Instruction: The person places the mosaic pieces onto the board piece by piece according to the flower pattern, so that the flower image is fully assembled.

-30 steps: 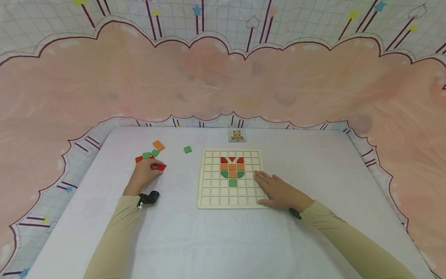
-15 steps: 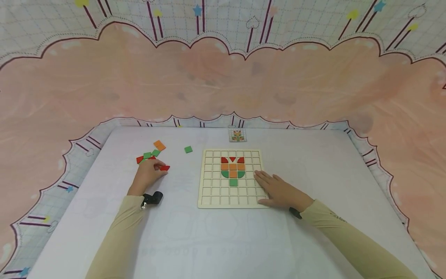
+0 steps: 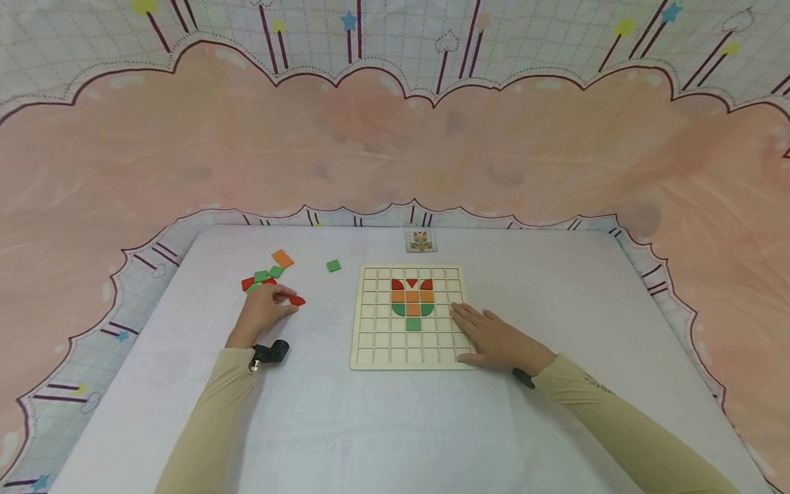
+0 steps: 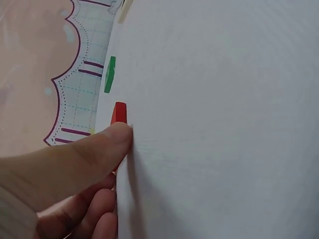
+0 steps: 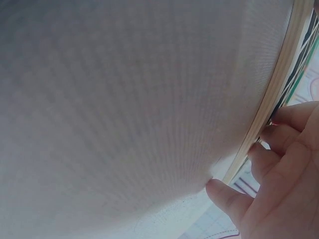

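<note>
My left hand (image 3: 262,312) pinches a red tile (image 3: 297,300) with a curved edge between thumb and fingers, low over the table at the left. In the left wrist view the thumb covers part of this red tile (image 4: 119,112). My right hand (image 3: 496,337) rests with outstretched fingers on the right edge of a wooden grid board (image 3: 376,355). A tulip-like pattern of red, orange and green tiles (image 3: 412,296) lies in the grid. The right wrist view has the right hand (image 5: 284,164) against the side of the board (image 5: 269,94).
Beyond the left hand lie several loose tiles, among them an orange tile (image 3: 282,258) and overlapping green tiles (image 3: 275,272). A single green tile (image 3: 334,265) lies apart, left of the board. Behind the board is a small pattern card (image 3: 421,240) on the white table (image 3: 395,425).
My left hand has shifted slightly right with the red tile. The tile has turned between the fingers, and its rounded edge now shows. My right hand and the board stay put.
</note>
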`<act>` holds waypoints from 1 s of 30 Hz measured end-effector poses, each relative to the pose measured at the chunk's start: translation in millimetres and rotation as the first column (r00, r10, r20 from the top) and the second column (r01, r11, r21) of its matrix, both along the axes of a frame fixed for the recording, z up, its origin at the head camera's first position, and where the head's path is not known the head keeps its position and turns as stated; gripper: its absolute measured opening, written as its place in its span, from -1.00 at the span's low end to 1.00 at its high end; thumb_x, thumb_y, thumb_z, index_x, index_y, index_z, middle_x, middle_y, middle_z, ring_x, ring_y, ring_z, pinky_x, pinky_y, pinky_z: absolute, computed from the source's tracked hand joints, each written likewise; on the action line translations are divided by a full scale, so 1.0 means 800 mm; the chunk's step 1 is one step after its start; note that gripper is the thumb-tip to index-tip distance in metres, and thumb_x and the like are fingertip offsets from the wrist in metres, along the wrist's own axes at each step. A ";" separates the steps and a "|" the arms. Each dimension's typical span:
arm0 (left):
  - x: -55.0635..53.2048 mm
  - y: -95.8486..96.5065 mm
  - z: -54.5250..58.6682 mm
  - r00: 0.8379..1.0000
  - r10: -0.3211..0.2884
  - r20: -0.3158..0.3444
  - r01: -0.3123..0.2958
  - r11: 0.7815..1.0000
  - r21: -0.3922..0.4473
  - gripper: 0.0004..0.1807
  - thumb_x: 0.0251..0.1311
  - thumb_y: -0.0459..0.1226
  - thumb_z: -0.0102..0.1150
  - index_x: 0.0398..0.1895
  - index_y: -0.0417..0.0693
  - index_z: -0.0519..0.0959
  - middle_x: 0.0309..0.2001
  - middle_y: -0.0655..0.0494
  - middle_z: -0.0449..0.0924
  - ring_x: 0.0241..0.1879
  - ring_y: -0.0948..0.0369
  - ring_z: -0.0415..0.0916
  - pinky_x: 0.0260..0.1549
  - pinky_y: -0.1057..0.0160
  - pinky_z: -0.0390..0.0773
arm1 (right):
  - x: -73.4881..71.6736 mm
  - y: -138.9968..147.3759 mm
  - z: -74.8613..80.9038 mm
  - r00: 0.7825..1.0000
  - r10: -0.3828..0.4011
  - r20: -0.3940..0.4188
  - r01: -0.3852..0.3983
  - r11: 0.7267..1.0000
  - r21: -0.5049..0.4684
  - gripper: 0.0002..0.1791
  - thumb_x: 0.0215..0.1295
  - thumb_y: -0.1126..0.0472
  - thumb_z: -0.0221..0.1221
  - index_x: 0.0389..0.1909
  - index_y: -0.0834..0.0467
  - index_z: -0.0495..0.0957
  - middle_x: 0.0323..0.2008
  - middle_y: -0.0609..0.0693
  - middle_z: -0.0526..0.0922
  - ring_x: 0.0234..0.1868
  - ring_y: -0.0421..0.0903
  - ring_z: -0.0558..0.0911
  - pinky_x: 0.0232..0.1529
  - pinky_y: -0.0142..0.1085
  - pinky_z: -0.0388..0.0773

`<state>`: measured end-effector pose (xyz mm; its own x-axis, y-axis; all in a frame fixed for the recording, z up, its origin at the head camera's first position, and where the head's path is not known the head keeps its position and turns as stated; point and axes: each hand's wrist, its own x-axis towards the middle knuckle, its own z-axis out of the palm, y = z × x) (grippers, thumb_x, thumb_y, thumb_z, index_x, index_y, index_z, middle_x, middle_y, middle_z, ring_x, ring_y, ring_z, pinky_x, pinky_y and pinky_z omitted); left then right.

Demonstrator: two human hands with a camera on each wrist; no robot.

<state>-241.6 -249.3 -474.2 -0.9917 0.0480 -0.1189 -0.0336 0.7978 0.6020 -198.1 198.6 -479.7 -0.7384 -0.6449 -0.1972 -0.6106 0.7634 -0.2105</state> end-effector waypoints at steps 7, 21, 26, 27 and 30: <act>0.003 0.001 -0.002 0.999 -0.036 -0.028 0.037 0.999 0.031 -0.67 0.08 -0.34 0.30 -0.06 -0.25 0.61 -0.11 -0.20 0.58 -0.10 -0.03 0.49 -0.04 0.01 0.52 | 0.000 0.001 0.000 1.000 0.010 -0.007 -0.010 1.000 -0.010 -0.05 0.25 -0.24 0.07 0.45 0.25 -0.05 0.46 0.18 0.03 0.47 0.11 0.06 0.35 0.14 0.12; 0.004 0.069 0.004 0.984 -0.174 -0.041 0.177 0.981 0.082 -0.66 0.05 -0.30 0.33 -0.05 -0.15 0.63 -0.05 -0.12 0.62 -0.09 0.03 0.51 -0.01 0.04 0.53 | 0.000 -0.001 0.001 1.000 -0.008 0.006 0.008 1.000 0.007 -0.05 0.25 -0.23 0.08 0.46 0.21 -0.07 0.47 0.14 0.00 0.48 0.08 0.04 0.37 0.12 0.09; 0.005 0.103 0.004 0.977 -0.210 -0.023 0.212 0.971 0.114 -0.64 0.03 -0.31 0.35 -0.05 -0.16 0.62 -0.04 -0.10 0.62 -0.09 0.05 0.53 0.00 0.07 0.54 | 0.001 -0.002 0.001 1.000 -0.013 0.016 0.013 1.000 0.008 -0.05 0.25 -0.24 0.07 0.46 0.21 -0.08 0.48 0.14 -0.01 0.48 0.08 0.03 0.38 0.11 0.08; 0.005 0.110 0.005 0.977 -0.212 -0.018 0.213 0.969 0.122 -0.64 0.02 -0.30 0.35 -0.05 -0.16 0.62 -0.04 -0.09 0.62 -0.09 0.06 0.53 0.00 0.08 0.54 | 0.001 -0.002 0.001 1.000 -0.012 0.015 0.012 1.000 0.008 -0.05 0.25 -0.23 0.07 0.46 0.21 -0.08 0.48 0.14 -0.01 0.48 0.08 0.03 0.38 0.12 0.08; 0.008 0.129 0.006 0.972 -0.235 -0.022 0.236 0.962 0.135 -0.64 0.01 -0.30 0.36 -0.07 -0.15 0.63 -0.04 -0.08 0.61 -0.10 0.08 0.53 0.00 0.09 0.53 | 0.001 -0.002 0.002 1.000 -0.012 0.016 0.012 1.000 0.009 -0.05 0.25 -0.22 0.08 0.46 0.21 -0.08 0.48 0.15 -0.01 0.48 0.09 0.03 0.38 0.12 0.08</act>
<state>-235.3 -146.5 -469.6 -0.9512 0.2954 -0.0895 0.1489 0.6933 0.7051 -197.5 197.2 -478.1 -0.7426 -0.6346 -0.2142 -0.5984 0.7723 -0.2134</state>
